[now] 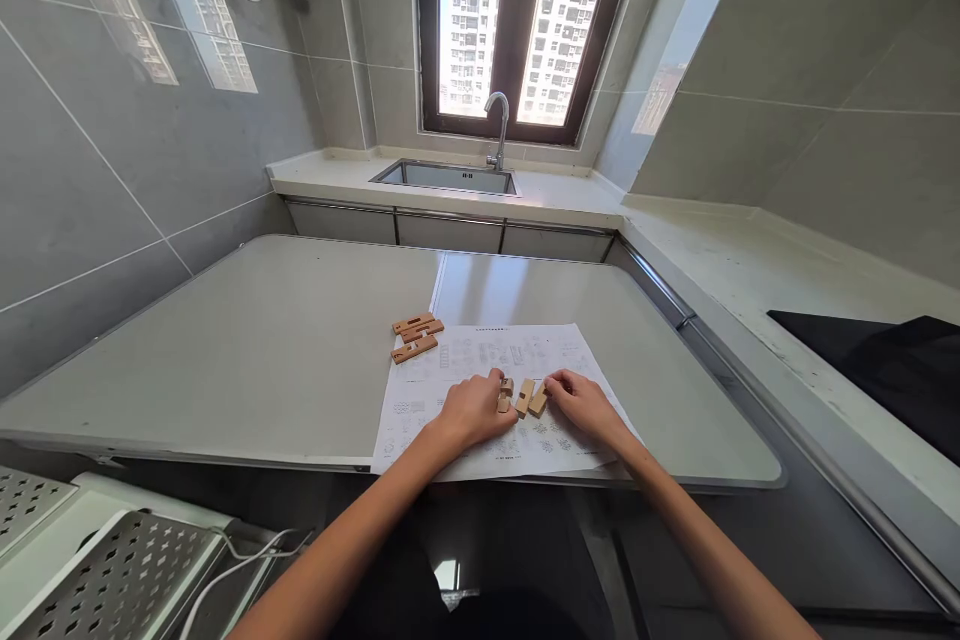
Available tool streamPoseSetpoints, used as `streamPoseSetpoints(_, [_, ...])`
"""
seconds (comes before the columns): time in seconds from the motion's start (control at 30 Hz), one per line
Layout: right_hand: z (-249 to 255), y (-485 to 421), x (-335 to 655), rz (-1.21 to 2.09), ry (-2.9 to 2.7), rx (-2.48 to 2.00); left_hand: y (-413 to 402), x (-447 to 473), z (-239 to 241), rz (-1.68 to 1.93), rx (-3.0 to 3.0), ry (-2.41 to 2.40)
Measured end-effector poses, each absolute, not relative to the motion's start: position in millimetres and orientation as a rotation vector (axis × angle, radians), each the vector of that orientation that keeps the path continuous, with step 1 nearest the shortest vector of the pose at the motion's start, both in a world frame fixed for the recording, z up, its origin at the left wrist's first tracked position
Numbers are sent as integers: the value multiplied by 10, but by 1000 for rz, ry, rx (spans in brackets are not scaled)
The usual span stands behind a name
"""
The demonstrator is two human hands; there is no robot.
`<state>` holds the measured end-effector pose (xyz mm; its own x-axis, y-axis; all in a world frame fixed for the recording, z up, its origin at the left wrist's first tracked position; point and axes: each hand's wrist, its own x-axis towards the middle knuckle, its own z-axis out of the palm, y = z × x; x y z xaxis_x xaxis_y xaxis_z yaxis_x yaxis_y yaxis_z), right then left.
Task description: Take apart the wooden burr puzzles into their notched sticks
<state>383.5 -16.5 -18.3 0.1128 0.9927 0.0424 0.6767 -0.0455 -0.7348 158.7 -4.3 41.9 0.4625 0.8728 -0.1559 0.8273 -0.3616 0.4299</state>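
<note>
Small wooden puzzle pieces (524, 397) lie together on a printed instruction sheet (465, 360) near the table's front edge. My left hand (471, 410) is curled, its fingertips pinched on the left piece. My right hand (579, 400) is closed on the right piece from the other side. Three more flat wooden pieces (415, 336) lie loose at the sheet's far left corner, untouched.
The sheet rests on a grey folding table (262, 340). Behind it runs a counter with a sink (450, 177) and tap (498, 125) below a window. A black hob (885, 370) is on the right counter. A perforated white rack (112, 550) and cable sit low on the left.
</note>
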Motion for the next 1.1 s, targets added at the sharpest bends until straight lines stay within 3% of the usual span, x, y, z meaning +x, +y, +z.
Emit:
streamPoseSetpoints(0.8, [-166, -366, 3678, 847, -1624, -1455, 213, 1664, 263, 201, 2361, 1237])
streamPoseSetpoints(1.1, [-220, -410, 3682, 852, -1549, -1474, 266, 1090, 416, 336, 2159, 1584])
